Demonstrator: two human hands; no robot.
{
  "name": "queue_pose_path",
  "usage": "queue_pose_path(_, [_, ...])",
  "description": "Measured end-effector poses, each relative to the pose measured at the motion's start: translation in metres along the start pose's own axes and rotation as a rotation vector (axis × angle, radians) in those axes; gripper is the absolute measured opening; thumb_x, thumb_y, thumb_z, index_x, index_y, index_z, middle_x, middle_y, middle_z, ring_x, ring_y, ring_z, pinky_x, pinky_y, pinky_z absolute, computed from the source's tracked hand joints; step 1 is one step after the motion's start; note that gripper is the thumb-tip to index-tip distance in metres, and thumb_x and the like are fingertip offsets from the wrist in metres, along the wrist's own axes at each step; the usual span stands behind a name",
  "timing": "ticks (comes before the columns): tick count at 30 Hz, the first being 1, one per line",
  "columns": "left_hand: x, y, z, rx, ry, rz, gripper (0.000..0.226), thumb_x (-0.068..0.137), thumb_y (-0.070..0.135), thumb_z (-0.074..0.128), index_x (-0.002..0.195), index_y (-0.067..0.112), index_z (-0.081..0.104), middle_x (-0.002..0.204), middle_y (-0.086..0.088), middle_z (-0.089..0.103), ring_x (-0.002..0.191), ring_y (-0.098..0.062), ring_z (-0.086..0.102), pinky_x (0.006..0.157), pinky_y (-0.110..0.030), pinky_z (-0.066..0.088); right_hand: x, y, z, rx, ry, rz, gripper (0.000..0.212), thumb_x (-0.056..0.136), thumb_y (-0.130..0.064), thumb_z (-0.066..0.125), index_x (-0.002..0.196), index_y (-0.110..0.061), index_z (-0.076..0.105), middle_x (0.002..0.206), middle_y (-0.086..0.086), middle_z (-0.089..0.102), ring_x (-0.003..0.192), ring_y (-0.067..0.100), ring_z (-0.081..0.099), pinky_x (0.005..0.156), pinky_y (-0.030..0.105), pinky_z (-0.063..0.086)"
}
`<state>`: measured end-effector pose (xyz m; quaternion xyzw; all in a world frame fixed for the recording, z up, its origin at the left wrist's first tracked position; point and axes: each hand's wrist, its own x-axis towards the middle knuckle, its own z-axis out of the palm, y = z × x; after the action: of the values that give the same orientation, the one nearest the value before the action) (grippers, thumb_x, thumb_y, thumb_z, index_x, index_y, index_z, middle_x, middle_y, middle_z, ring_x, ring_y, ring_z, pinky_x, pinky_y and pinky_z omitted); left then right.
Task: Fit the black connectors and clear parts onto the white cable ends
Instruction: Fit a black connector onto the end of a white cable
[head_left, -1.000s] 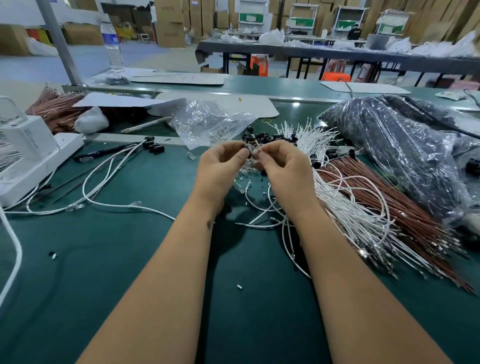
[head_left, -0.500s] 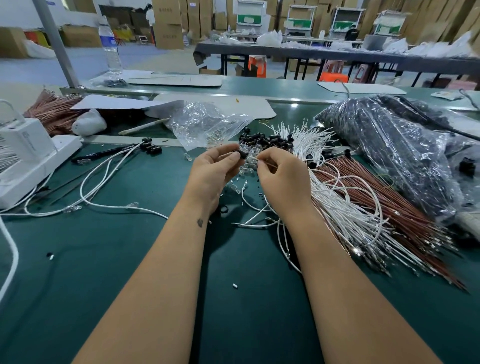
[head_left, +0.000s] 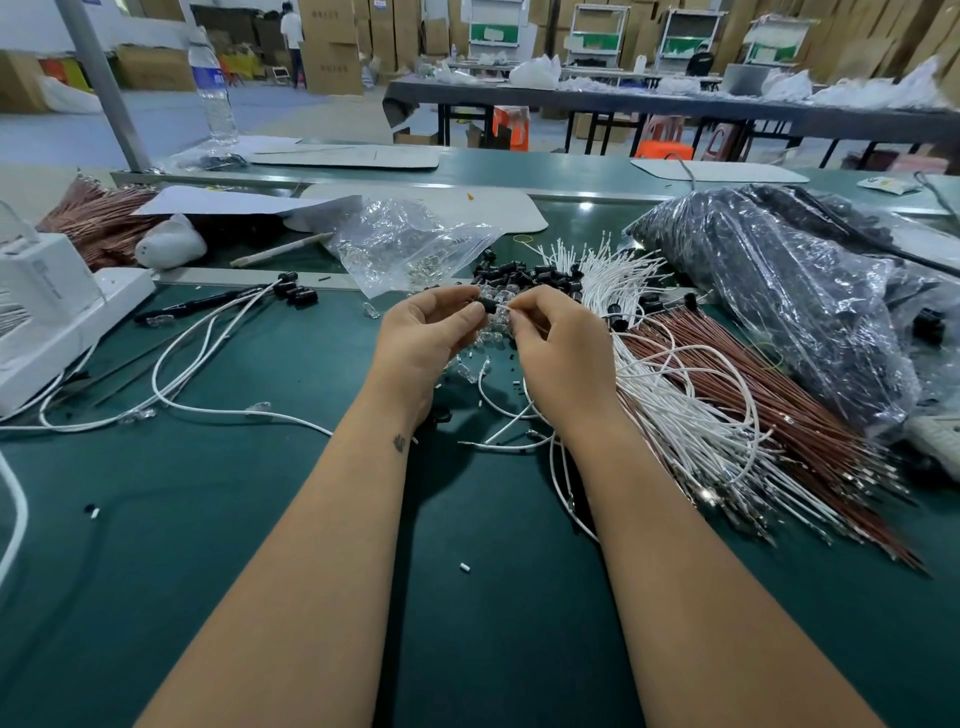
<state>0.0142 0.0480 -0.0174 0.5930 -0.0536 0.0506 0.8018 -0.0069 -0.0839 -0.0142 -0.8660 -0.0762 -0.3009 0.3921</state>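
My left hand (head_left: 423, 340) pinches a small black connector (head_left: 487, 305) between thumb and fingertips. My right hand (head_left: 558, 345) pinches a white cable end with a clear part (head_left: 503, 312) right beside that connector. The two hands meet above a pile of clear parts (head_left: 491, 338). A heap of black connectors (head_left: 524, 274) lies just behind the hands. Loose white cables (head_left: 675, 410) fan out to the right, and several finished cables (head_left: 208, 353) with black ends lie to the left.
A clear bag of parts (head_left: 405, 244) lies behind my left hand. Brown wires (head_left: 769, 410) and a large dark plastic bag (head_left: 789, 291) fill the right side. A white box (head_left: 47, 306) sits at the left edge on the green mat (head_left: 260, 519).
Both hands have dropped slightly toward the table and drawn a little apart, so the black connector and the cable end now show between the fingertips.
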Motion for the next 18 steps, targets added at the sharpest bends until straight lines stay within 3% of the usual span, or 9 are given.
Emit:
queue_pose_path(6, [-0.0002,0.0009,0.0001,-0.059,-0.024,-0.016,0.022,0.085,-0.007,0.062,0.096,0.012,0.067,0.090,-0.007,0.069,0.084,-0.014,0.066,0.082,-0.020,0.054,0.0007,-0.0001,-0.0011,-0.047,0.004,0.040,0.010,0.094,-0.018,0.058,0.094,-0.018,0.068,0.077,-0.007,0.064,0.074,0.014,0.059,0.063,0.029,0.046])
queue_pose_path(10, [-0.0013,0.0012,0.0002,-0.075,-0.073,-0.020,0.024,0.085,-0.010,0.060,0.094,0.011,0.067,0.085,-0.004,0.070,0.082,-0.013,0.067,0.083,-0.021,0.054,0.0005,-0.0008,-0.0013,-0.035,0.006,0.056,0.011,0.093,-0.017,0.058,0.094,-0.018,0.068,0.078,-0.004,0.066,0.075,0.016,0.060,0.064,0.031,0.048])
queue_pose_path(14, [-0.0020,0.0016,0.0026,-0.070,-0.073,-0.043,0.016,0.088,-0.003,0.060,0.091,0.010,0.069,0.082,-0.004,0.072,0.078,-0.013,0.068,0.081,-0.022,0.055,0.0004,0.0002,0.0003,-0.041,-0.001,0.014,0.013,0.093,-0.013,0.057,0.095,-0.015,0.069,0.081,-0.003,0.066,0.073,0.013,0.057,0.060,0.022,0.041])
queue_pose_path(18, [-0.0011,0.0017,0.0011,-0.060,-0.008,-0.043,0.014,0.089,-0.002,0.060,0.088,0.009,0.069,0.080,-0.004,0.071,0.075,-0.013,0.067,0.078,-0.021,0.055,0.0002,-0.0017,0.0024,0.001,-0.010,-0.037,0.026,0.093,0.000,0.051,0.110,-0.007,0.069,0.102,0.005,0.070,0.091,0.015,0.061,0.076,0.015,0.041])
